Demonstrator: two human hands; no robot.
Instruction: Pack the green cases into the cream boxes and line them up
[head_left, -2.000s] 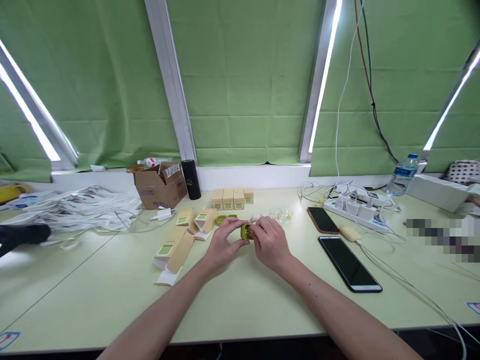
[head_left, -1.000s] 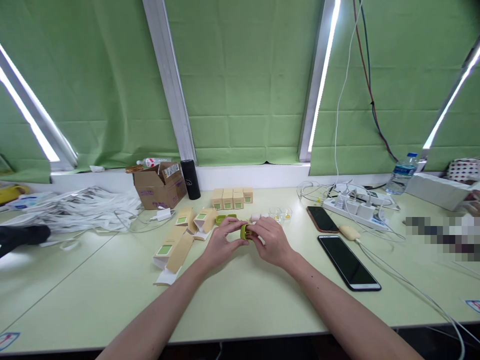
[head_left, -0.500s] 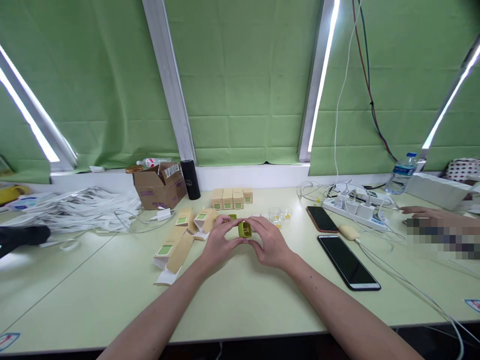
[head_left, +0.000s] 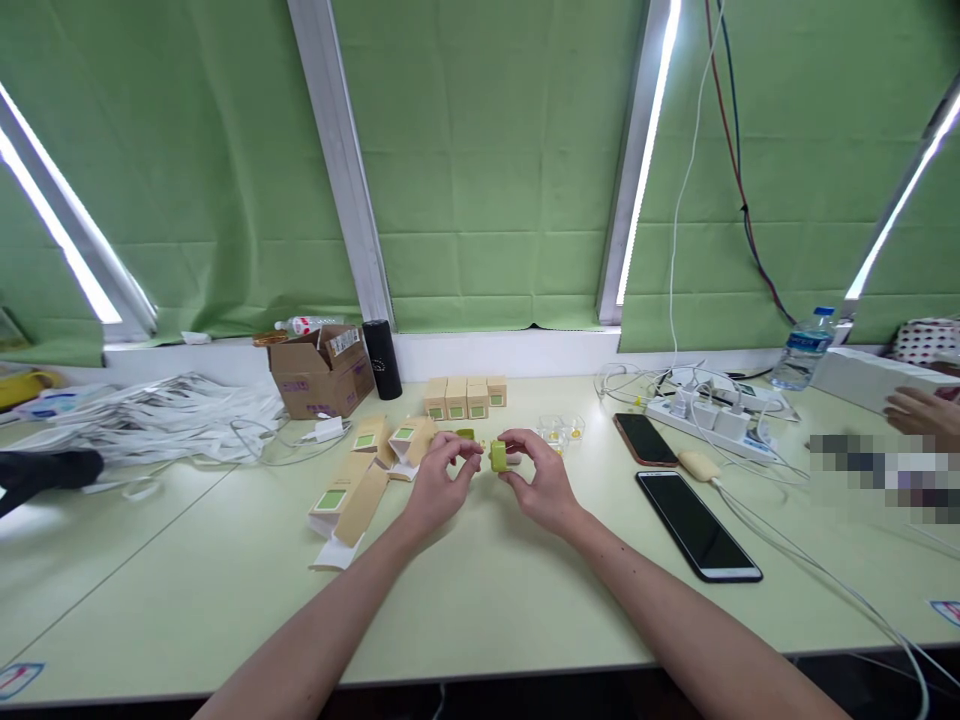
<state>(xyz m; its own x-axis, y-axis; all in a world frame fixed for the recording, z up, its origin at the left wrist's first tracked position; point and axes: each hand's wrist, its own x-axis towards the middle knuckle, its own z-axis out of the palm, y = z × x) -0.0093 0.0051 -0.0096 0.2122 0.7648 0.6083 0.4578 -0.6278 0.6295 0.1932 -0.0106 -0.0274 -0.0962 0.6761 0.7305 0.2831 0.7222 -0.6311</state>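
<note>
Between the thumb and fingers of my right hand [head_left: 541,482] is a small olive-green plastic case [head_left: 499,457], held up over the table. Just left of it, my left hand [head_left: 444,477] has thumb and fingertips drawn into a pinch. What that pinch holds, if anything, is too small to make out. Behind my left fingers, a second green piece [head_left: 465,434] shows partly. Opened kraft cartons [head_left: 337,497] with green labels lie left of my left hand. Beyond my right hand stand several clear little containers [head_left: 553,431] with yellow bits inside.
Small closed kraft boxes [head_left: 457,399] stand in a row at the back. Two phones [head_left: 699,525] and a power strip [head_left: 712,418] with tangled cables lie to the right. A brown carton [head_left: 319,377] and black cylinder [head_left: 382,360] stand back left. Another person's hand [head_left: 926,412] is far right.
My hands have moved apart. The green case has turned and stays in my right hand alone, while my left hand has drawn away from it. The other person's hand has moved right and back.
</note>
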